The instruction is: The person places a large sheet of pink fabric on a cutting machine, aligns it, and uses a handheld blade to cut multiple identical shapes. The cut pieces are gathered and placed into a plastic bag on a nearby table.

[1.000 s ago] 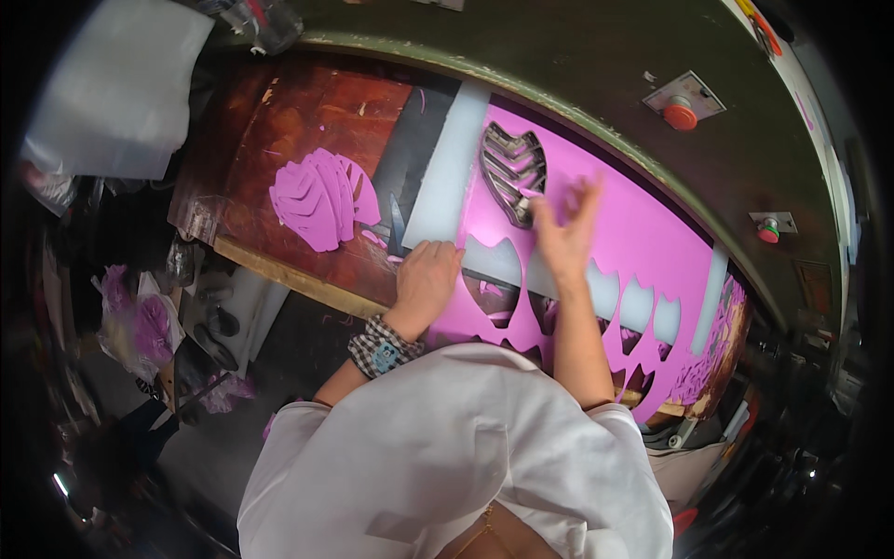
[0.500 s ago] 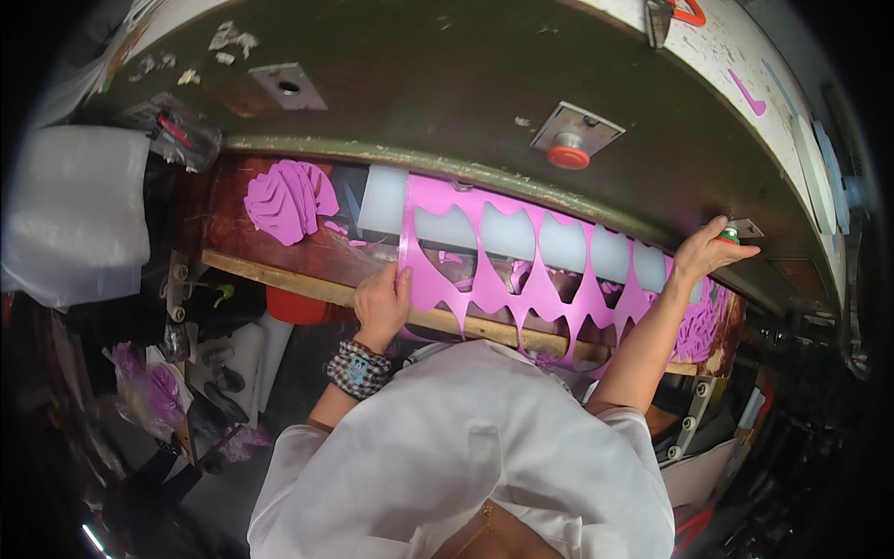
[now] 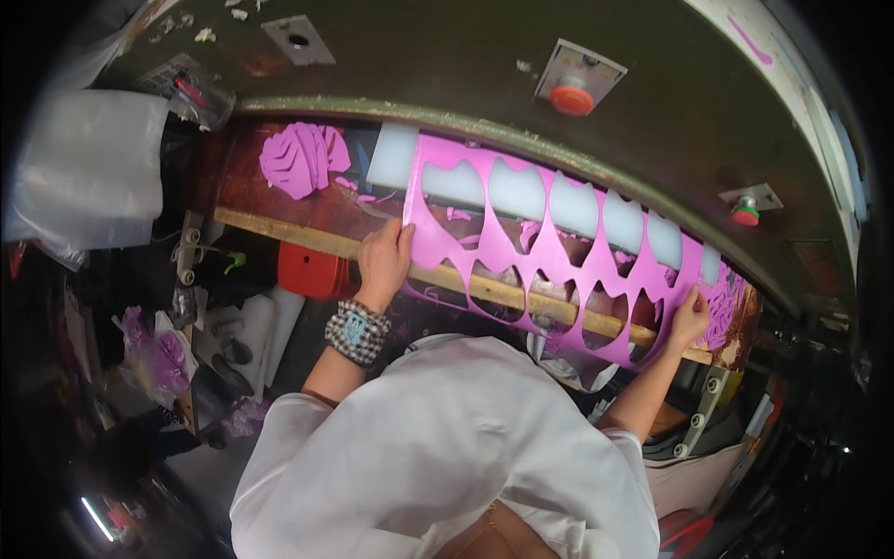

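Observation:
A pink foam sheet (image 3: 545, 247) with large leaf-shaped holes cut through it stretches between my hands. My left hand (image 3: 385, 264) pinches its left edge, a checked band around the wrist. At the sheet's right end, my right hand (image 3: 690, 320) grips the edge between thumb and fingers. The sheet's far part lies over a whitish cutting pad (image 3: 393, 156), which shows through the holes. Its near part hangs over the wooden rail (image 3: 494, 289) at the table's front. Left of the sheet sits a pile of cut pink pieces (image 3: 303, 158).
A green machine body (image 3: 419, 56) spans the far side, with a red push button (image 3: 571, 97) and a green one (image 3: 745, 211). Pink scraps (image 3: 724, 312) heap at the table's right end. A red container (image 3: 312, 270) is under the rail; clear plastic (image 3: 84, 172) hangs at left.
My right hand has come down from the green button and taken hold of the sheet's right edge. My left hand keeps its grip. The sheet's near part now spreads farther over the rail.

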A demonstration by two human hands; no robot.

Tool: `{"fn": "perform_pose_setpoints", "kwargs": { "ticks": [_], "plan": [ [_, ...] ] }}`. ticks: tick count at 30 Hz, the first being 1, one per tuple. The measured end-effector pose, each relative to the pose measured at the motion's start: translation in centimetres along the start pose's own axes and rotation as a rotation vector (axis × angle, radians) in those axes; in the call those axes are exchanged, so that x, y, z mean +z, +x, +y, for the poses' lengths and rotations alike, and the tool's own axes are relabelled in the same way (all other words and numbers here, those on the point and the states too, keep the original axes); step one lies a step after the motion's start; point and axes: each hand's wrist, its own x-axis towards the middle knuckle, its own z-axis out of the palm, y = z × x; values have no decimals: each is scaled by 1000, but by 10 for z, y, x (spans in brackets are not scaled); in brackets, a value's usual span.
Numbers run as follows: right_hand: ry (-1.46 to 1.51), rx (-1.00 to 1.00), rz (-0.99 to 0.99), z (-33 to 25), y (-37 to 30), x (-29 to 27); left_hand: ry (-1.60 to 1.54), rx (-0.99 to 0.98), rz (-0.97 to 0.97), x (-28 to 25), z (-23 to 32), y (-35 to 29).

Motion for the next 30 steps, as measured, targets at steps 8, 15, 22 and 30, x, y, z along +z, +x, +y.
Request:
{"fn": "perform_pose_setpoints", "kwargs": {
  "ticks": [8, 15, 22, 30],
  "plan": [
    [-180, -97, -122, 5, -10, -39, -192, 0, -103, -19, -6, -15],
    [14, -81, 192, -96, -17, 26, -243, -23, 95, -30, -3, 60],
    [804, -544, -886, -284, -130, 195, -147, 334, -37, 19, 43, 163],
    [757, -573, -1035, -315, -169, 193, -315, 155, -88, 25, 41, 159]
  ]
}}
